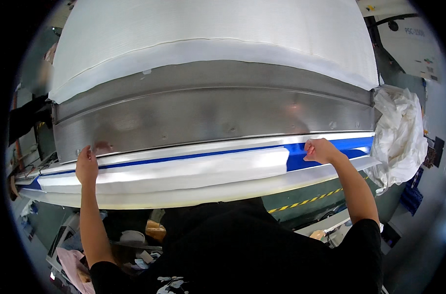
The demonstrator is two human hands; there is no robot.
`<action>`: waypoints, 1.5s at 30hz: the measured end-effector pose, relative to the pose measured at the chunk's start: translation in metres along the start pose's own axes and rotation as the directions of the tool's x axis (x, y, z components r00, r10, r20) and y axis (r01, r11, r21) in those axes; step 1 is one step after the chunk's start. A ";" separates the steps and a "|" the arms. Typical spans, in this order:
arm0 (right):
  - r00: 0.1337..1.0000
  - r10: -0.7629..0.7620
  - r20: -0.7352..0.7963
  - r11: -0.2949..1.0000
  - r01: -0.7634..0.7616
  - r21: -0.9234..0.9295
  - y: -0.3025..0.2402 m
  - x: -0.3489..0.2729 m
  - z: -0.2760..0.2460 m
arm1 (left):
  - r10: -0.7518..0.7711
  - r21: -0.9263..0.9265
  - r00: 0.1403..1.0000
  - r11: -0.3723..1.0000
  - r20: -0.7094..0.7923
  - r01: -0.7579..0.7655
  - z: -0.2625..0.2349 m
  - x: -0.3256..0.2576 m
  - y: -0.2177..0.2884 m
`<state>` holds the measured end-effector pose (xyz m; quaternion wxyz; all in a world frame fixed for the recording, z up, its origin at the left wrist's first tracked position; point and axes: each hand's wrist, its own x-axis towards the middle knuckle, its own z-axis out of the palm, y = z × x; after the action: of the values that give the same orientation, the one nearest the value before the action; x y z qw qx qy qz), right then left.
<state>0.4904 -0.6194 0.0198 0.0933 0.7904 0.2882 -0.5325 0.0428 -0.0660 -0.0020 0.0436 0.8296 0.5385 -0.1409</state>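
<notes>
My left hand (87,166) is over the left part of a white rail (213,149), near the metal plate's lower edge. Its fingers are curled together; anything between them is too small to make out. Over a blue strip (352,144) on the right, my right hand (321,151) is closed too, thumb and fingertips bent inward, with any held thing hidden. Between the hands lies a folded white cloth (198,171), covering much of the blue strip. Beyond the rail slopes a broad grey metal plate (203,117).
A wide white fabric sheet (218,24) spreads across the far side, its edge over the metal. Crumpled white material (397,137) hangs at the right end. A dark sleeve (29,117), apparently another person's, is at far left. Yellow-black tape (301,202) marks the floor.
</notes>
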 end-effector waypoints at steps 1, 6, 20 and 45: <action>1.000 -0.003 -0.018 0.999 0.002 -0.032 -0.002 0.001 0.003 | 0.101 -0.032 0.992 0.994 -0.076 -0.104 0.007 0.004 -0.013; 0.996 0.001 -0.088 0.988 -0.014 -0.151 -0.042 0.010 0.006 | 0.265 -0.012 0.917 0.960 -0.296 -0.281 0.029 0.023 -0.019; 0.703 -0.623 -0.342 0.780 0.588 -0.212 -0.427 0.124 -0.105 | 0.249 -0.100 0.772 0.922 -0.585 -0.374 0.031 0.113 0.000; 0.352 -0.754 -0.555 0.591 0.731 -0.340 -0.750 0.259 -0.180 | 0.162 -0.425 0.840 0.803 -0.518 -0.417 0.022 0.126 -0.007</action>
<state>0.2854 0.1672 -0.0173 -0.2508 0.7024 0.6349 -0.2015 0.0805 0.0427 -0.0580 0.1609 0.8693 0.4131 0.2185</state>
